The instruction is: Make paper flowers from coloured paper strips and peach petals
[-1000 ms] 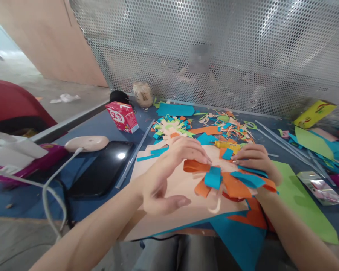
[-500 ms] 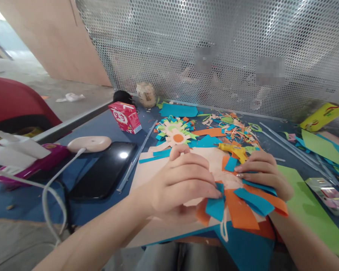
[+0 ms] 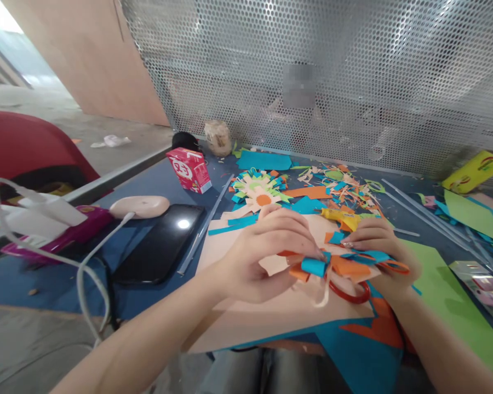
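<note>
Between my hands is a paper flower (image 3: 349, 267) made of orange and blue strips, several of them bent into loops. My left hand (image 3: 267, 254) is closed, thumb and fingers pinching a blue and orange strip on the flower's left side. My right hand (image 3: 376, 249) has its fingers bent over the flower's right side, gripping it. The flower is held tilted above a sheet of peach paper (image 3: 246, 317). Under it shows the red handle of scissors (image 3: 367, 295); the blades are hidden. Just beyond my right hand lies a yellow glue gun (image 3: 332, 213).
A finished layered flower (image 3: 263, 198) lies farther back beside paper scraps (image 3: 345, 183). To the left are a phone (image 3: 160, 246), a corded power strip (image 3: 94, 216) and a red box (image 3: 189, 169). Green paper (image 3: 447, 290) and clear glue sticks (image 3: 427, 213) lie right. A perforated metal panel (image 3: 246, 71) borders the back.
The flower has been tipped, so its front strips now look foreshortened and curled. The red scissors handle has come into view beneath it. Both hands keep their grip.
</note>
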The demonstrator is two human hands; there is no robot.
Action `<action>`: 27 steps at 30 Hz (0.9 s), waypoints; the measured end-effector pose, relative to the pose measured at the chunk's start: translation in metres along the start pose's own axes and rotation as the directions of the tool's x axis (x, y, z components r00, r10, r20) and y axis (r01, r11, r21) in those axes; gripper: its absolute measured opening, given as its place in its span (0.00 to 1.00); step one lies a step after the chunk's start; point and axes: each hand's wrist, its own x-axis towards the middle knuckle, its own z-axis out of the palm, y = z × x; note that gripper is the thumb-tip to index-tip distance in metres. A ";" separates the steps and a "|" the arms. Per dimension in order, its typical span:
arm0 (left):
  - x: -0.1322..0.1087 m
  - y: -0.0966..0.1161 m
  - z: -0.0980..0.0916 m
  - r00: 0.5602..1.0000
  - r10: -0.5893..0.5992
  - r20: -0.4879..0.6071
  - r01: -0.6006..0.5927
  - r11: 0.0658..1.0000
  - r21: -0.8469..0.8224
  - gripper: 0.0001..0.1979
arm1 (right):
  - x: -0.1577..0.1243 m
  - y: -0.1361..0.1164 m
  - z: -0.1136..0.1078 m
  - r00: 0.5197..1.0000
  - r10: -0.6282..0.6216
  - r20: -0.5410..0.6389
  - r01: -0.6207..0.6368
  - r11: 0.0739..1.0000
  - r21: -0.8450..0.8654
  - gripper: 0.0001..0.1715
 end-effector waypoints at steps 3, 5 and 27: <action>-0.003 -0.004 0.000 0.998 -0.060 0.004 0.060 0.997 -0.053 0.13 | 0.004 -0.002 0.000 1.000 0.019 0.014 -0.019 1.000 0.015 0.08; -0.007 -0.007 0.001 0.989 -0.145 -0.011 0.143 0.984 -0.103 0.12 | 0.005 -0.002 0.001 0.998 0.058 0.024 -0.058 0.998 0.002 0.10; -0.003 -0.035 0.018 0.434 -0.900 -0.035 0.653 0.341 -0.676 0.12 | 0.007 -0.004 0.020 0.596 0.801 0.060 -0.798 0.582 0.157 0.13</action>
